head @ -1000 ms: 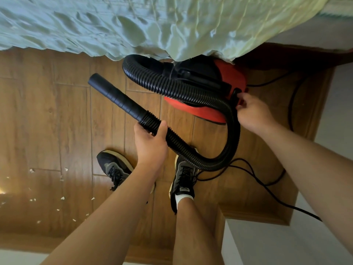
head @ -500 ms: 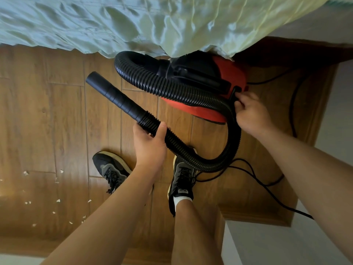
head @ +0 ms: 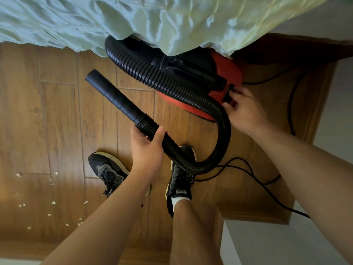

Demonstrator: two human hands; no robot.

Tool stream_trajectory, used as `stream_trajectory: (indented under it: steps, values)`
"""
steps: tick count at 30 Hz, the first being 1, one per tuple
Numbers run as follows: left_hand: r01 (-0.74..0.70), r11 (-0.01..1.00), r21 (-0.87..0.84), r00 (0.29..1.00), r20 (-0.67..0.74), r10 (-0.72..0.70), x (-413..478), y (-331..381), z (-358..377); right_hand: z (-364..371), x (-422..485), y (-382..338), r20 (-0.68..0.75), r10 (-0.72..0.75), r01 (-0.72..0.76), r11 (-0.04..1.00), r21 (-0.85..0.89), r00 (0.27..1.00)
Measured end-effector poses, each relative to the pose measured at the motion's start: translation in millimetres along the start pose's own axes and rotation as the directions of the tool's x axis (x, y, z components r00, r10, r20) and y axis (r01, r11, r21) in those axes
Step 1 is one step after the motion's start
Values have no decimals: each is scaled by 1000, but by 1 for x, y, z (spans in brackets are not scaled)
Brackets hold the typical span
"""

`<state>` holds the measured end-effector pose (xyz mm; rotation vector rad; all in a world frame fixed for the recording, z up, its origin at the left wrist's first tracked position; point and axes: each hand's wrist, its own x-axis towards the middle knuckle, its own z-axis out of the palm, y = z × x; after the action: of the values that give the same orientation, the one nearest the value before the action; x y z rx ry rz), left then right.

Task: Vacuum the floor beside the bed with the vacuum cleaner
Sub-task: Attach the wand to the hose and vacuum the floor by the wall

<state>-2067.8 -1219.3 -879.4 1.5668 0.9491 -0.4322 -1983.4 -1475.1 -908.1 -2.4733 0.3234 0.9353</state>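
A red and black vacuum cleaner (head: pixel 226 73) sits on the wooden floor (head: pixel 57 115), partly under the hanging bed cover (head: pixel 152 22). Its black ribbed hose (head: pixel 172 83) loops out to the left, back past the body and round to a smooth black nozzle (head: pixel 112 94) pointing up-left. My left hand (head: pixel 147 150) grips the hose just behind the nozzle. My right hand (head: pixel 244 109) is at the black switch panel on the vacuum's near side, fingertips touching it. Small pale scraps (head: pixel 51 203) lie scattered on the floor at lower left.
A black power cord (head: pixel 257 180) trails over the floor to the right and past my right arm. My two feet in dark sneakers (head: pixel 108 171) stand just below the hose loop. A white wall or ledge (head: pixel 267 243) bounds the floor at lower right.
The view shifted slightly so the vacuum sits further under the bed cover. My right hand moved a little along the switch panel. My left hand keeps its grip on the hose.
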Motion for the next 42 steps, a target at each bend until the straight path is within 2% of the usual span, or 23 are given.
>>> stream_trajectory:
  steps: [6,15,31,38,42]
  values:
    - [13,1000,26,1000,24,-14,0,-2,-8,3,1,-5,22,6,-5,999,-47,1000]
    - [12,998,53,1000,6,-13,-6,4,-21,9,-13,-9,-28,34,-32,998,62,999]
    - [23,1000,18,1000,-14,-23,-24,39,-40,-3,-68,-37,-80,69,-63,995,81,994]
    - [-14,1000,8,1000,-9,14,-30,52,-63,3,-101,-76,-171,-69,85,992,90,983]
    - [-21,1000,14,1000,-17,22,-36,62,-76,4,-113,-100,-180,-98,121,985,123,979]
